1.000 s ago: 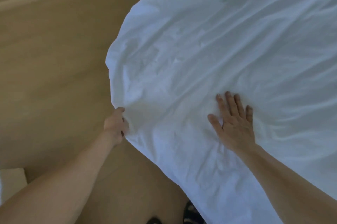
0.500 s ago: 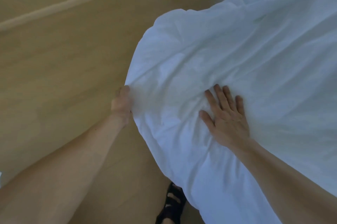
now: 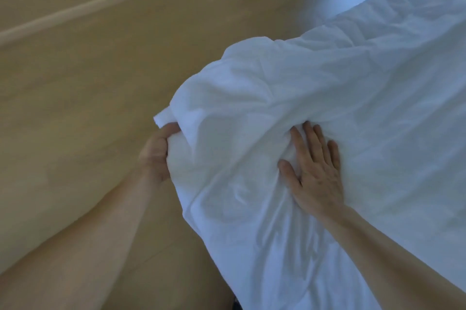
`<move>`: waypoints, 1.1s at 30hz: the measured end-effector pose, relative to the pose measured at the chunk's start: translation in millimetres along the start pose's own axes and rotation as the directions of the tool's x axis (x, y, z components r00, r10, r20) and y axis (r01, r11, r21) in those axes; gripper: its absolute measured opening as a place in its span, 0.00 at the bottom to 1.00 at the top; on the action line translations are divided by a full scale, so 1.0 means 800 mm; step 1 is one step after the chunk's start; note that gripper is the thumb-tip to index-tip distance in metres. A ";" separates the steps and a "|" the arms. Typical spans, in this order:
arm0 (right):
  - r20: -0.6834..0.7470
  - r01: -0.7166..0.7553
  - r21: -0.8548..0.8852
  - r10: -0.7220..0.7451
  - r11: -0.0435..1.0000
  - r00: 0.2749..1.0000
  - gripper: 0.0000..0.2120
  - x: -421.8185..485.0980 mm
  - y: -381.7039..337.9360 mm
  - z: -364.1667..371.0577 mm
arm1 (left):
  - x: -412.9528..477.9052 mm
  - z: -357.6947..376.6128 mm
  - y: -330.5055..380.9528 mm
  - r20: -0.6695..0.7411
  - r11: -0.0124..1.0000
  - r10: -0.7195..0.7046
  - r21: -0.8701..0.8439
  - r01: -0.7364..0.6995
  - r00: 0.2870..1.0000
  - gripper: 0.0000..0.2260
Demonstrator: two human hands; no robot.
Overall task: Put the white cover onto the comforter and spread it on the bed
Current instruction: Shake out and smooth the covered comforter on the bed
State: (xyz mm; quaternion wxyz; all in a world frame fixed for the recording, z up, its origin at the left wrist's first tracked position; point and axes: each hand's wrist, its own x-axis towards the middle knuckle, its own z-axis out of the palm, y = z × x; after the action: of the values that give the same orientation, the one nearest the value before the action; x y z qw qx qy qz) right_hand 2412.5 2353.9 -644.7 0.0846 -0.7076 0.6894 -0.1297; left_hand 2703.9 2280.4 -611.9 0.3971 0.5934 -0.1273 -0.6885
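One corner of the single crumpled white fabric cover (image 3: pixel 340 97) is gripped in the curled left hand (image 3: pixel 156 154); the right hand (image 3: pixel 318 178) is pressed flat on it, fingers straight. Leftward, tan wooden floor (image 3: pixel 83 87) lies open to one pale baseboard (image 3: pixel 90 7).

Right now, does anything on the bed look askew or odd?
The near corner of the white cover is bunched and creased, not flat: the left hand grips it, the right hand presses beside it. No damage shows.
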 end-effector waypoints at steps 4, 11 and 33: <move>-0.018 -0.188 0.100 0.191 0.977 0.981 0.37 0.029 -0.005 -0.017 | -0.011 -0.037 0.057 -0.179 0.942 0.330 -0.006 -0.336 0.927 0.16; 0.143 -0.359 -0.135 0.376 0.924 0.916 0.42 0.050 -0.010 -0.005 | 0.060 -0.080 0.008 -0.231 0.954 -0.061 0.272 0.125 0.971 0.13; 0.058 -0.538 -0.111 0.546 0.835 0.836 0.47 0.121 -0.089 0.020 | 0.150 -0.046 0.158 -0.060 0.881 0.194 0.449 -0.147 0.979 0.17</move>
State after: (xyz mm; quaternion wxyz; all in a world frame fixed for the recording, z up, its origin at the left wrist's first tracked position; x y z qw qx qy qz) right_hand 2486.6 2258.9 -632.3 0.1160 -0.4914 0.8624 -0.0381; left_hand 2790.5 2125.3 -625.5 0.3170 0.6892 -0.3114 -0.5723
